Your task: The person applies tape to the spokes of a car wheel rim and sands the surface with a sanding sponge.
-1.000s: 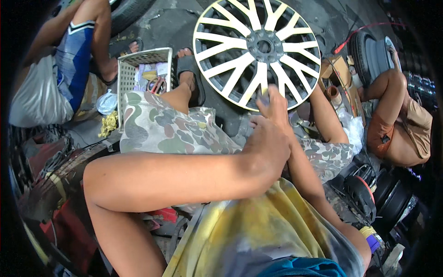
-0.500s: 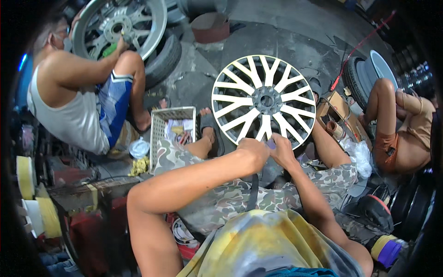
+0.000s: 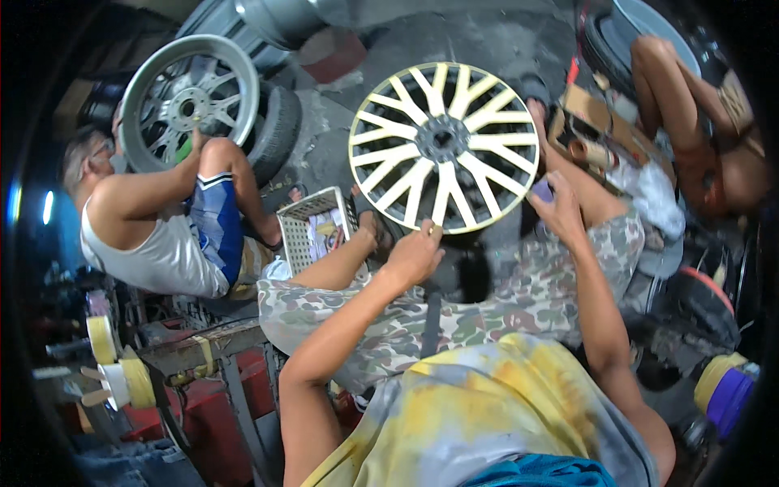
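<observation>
Round black wheel (image 3: 443, 140) between the person's legs (image 3: 600, 199), pale-yellow spoke faces (image 3: 404, 180) apparently all covered, dark hub (image 3: 456, 146) bare, remainder unclear; left hand (image 3: 414, 255) bunched at near rim (image 3: 466, 230), hold indeterminable, right hand (image 3: 561, 209) pinching small purple piece (image 3: 541, 191).

I see a blotchy yellow-and-grey shirt (image 3: 519, 390). Teal cloth (image 3: 540, 471) shows at its near edge, camouflage shorts (image 3: 535, 300) beyond it.

No legible text, labels, numbers or signs; lettering unreadable throughout.
</observation>
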{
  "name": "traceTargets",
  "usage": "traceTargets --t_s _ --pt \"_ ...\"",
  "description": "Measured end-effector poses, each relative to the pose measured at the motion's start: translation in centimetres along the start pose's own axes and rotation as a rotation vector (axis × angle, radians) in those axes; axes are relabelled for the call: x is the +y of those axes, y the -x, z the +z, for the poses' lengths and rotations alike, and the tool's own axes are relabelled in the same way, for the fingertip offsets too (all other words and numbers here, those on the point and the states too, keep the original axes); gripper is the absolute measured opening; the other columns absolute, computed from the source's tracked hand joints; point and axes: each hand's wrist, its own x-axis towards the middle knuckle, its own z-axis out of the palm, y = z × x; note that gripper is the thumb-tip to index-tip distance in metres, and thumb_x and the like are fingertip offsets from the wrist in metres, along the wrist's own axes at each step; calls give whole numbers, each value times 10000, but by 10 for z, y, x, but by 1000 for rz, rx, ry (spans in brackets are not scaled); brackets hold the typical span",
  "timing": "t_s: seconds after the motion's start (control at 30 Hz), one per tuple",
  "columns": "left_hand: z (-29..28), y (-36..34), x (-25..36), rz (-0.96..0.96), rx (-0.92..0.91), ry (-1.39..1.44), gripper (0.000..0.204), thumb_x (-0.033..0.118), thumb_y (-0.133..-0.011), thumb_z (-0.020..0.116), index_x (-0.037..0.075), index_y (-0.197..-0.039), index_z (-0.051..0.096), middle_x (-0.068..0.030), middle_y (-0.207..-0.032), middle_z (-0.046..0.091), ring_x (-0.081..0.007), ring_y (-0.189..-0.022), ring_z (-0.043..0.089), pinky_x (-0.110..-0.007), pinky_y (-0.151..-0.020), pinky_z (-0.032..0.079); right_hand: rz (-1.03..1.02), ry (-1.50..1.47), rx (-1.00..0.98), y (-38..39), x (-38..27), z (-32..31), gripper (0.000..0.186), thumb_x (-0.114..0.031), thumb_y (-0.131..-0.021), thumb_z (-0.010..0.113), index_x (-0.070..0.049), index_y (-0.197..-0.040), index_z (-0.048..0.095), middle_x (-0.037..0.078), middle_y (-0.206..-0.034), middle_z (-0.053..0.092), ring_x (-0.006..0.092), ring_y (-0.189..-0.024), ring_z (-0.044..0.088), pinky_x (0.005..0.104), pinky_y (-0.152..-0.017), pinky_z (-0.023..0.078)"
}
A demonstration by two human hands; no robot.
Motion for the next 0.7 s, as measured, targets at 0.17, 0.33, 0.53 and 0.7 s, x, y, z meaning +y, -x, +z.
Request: traceTargets --t_s 0.17,0.33,0.53,0.7 --pt "7 3 1 -38 8 -103 460 177 -918 705 -16 -1316 578 -248 -1308 532 -441 -1022 676 -503 -853 564 -10 -113 24 3 4 12 326 -219 -810 798 52 -938 669 184 -903 603 359 -869 615 428 -804 485" --pt "19 6 -4 -59 104 -253 517 131 -869 744 -32 -1315 540 -234 -1283 517 -393 -918 688 -457 -769 580 -7 -190 -5 5 -6 21 319 -203 -818 787 61 -982 718 205 -960 650 362 -856 658 433 -780 518" --pt "19 -7 11 -191 69 -122 448 139 -896 726 -52 -1263 555 -260 -1246 539 -433 -954 682 -499 -776 567 148 -254 -60 7 -9 14 321 -266 -878 732 31 -985 676 243 -756 645 386 -646 625 466 -650 488" --pt "14 -41 9 -245 263 26 323 202 -916 726 -65 -1081 647 -298 -994 671 -489 -911 672 -553 -806 535 -11 -55 41 6 -1 25 361 -280 -894 735 47 -1004 629 217 -795 576 322 -691 567 421 -686 474"
